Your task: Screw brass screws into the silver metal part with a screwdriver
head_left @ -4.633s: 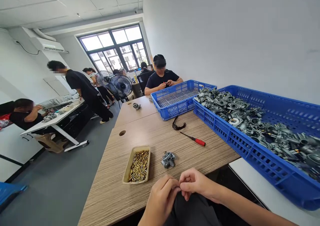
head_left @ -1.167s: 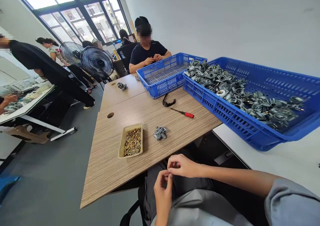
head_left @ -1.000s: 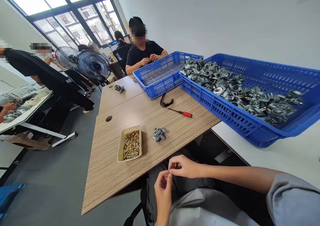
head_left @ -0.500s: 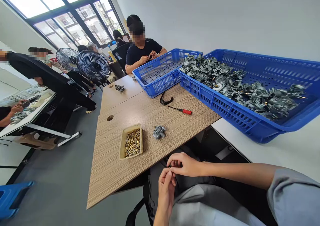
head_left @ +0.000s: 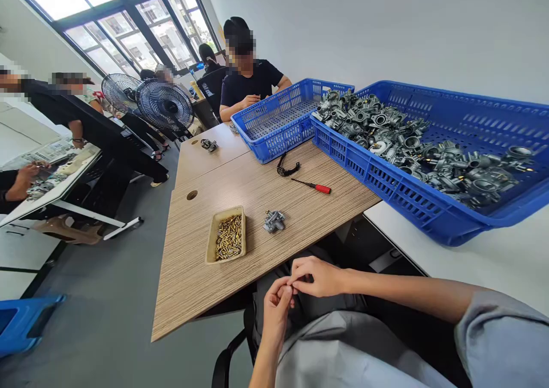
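My left hand and my right hand meet over my lap, just off the table's front edge. Fingertips of both are pinched together, and whatever sits between them is too small to make out. On the wood-grain table beyond them lies a grey metal carburetor. To its left stands a cream plastic tray holding many small brass fittings. A screwdriver with a red handle and a black wristwatch lie farther back.
A large blue crate full of carburetors stands at the right, beside a second blue crate. Another carburetor lies on the far table. A co-worker sits there. Fans and a blue stool are at the left.
The view has shifted slightly. My hands stay pinched together over my lap, with the left hand turned a little. The seated co-worker's hands have moved lower.
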Demonstrator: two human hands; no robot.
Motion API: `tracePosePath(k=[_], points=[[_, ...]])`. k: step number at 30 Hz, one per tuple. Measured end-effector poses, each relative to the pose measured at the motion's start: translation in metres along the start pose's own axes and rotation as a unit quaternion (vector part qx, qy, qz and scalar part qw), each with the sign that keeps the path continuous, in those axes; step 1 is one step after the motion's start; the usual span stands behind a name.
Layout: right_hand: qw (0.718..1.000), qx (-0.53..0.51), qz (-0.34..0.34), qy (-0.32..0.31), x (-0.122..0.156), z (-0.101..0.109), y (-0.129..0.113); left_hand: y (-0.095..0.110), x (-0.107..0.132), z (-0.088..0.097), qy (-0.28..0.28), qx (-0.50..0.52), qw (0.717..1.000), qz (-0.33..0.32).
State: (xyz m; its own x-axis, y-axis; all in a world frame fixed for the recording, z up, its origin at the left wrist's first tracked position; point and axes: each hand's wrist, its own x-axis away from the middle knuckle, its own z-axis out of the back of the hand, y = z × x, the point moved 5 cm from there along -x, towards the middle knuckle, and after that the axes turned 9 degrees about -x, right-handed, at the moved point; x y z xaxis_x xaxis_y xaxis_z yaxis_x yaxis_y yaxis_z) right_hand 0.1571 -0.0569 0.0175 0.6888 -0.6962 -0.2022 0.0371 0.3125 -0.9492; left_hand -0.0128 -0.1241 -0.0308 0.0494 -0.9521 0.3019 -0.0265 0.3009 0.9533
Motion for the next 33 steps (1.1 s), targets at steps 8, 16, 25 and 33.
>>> tracePosePath(k=[8,16,25,33], points=[[0.966,0.129,0.054,0.216,-0.021,0.11,0.001,0.081,-0.033,0.014,0.054,-0.291,0.927,-0.229],[0.905,0.189,0.03,0.381,-0.012,0.196,0.03,0.152,-0.109,-0.007,0.114,-0.486,0.749,-0.435],[0.907,0.178,0.005,0.383,-0.011,0.194,0.034,0.148,-0.128,-0.012,0.089,-0.503,0.742,-0.434],[0.91,0.183,0.001,0.371,-0.01,0.192,0.037,0.145,-0.127,-0.013,0.084,-0.537,0.718,-0.435]])
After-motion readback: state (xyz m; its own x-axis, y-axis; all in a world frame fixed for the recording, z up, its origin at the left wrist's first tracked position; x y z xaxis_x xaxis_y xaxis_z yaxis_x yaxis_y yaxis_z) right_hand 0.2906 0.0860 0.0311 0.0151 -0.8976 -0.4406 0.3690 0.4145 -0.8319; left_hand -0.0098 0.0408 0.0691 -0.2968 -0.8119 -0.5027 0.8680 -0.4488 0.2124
